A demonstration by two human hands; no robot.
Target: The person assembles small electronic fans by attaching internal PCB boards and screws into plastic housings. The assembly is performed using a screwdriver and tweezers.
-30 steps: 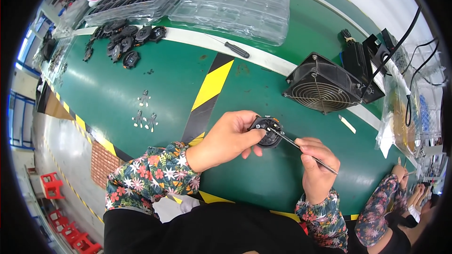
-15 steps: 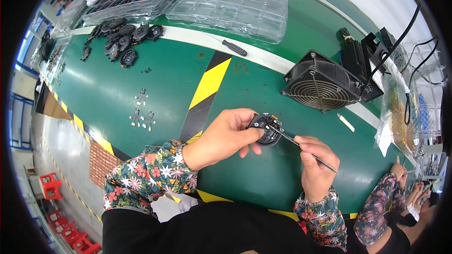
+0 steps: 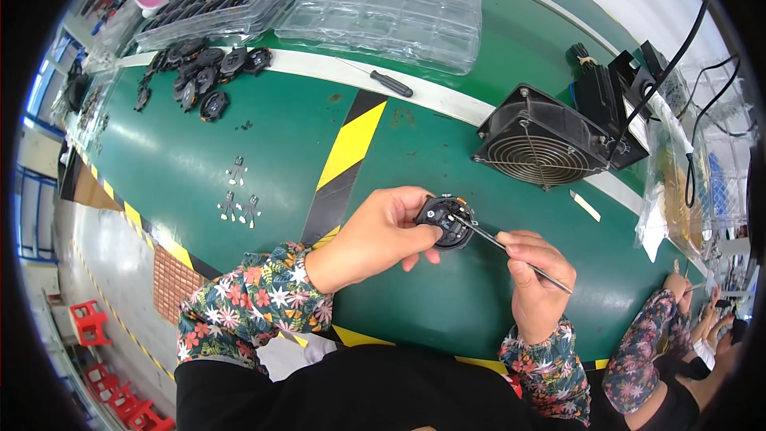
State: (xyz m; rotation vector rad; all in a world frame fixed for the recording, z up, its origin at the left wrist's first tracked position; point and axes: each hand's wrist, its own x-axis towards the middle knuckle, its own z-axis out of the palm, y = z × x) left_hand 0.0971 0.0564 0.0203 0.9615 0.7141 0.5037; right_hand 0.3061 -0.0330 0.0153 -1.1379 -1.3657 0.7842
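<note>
Between the thumb and fingers of my left hand [image 3: 387, 231] is a round black plastic part [image 3: 448, 227] with small metal pieces inside and a bit of orange on its rim. My right hand [image 3: 538, 275] pinches a pair of thin metal tweezers [image 3: 511, 251]. Their tip reaches into the inner face of the round part; whether it grips anything there is too small to tell. On the green table to the left lie several small black-and-white pieces [image 3: 238, 170]. Farther off is a heap of similar black round parts [image 3: 191, 72].
A black fan [image 3: 542, 140] with a wire grille stands at the right, cables behind it. Clear plastic trays [image 3: 391, 12] lie at the back, one filled with black parts. A screwdriver [image 3: 391, 84] rests on the white strip. Another person's sleeved arm [image 3: 642, 351] shows at the lower right.
The tweezers stay in the round part, with only a slight shift. My left thumb has drawn back a little toward the part's lower edge. The whole view has shifted slightly.
</note>
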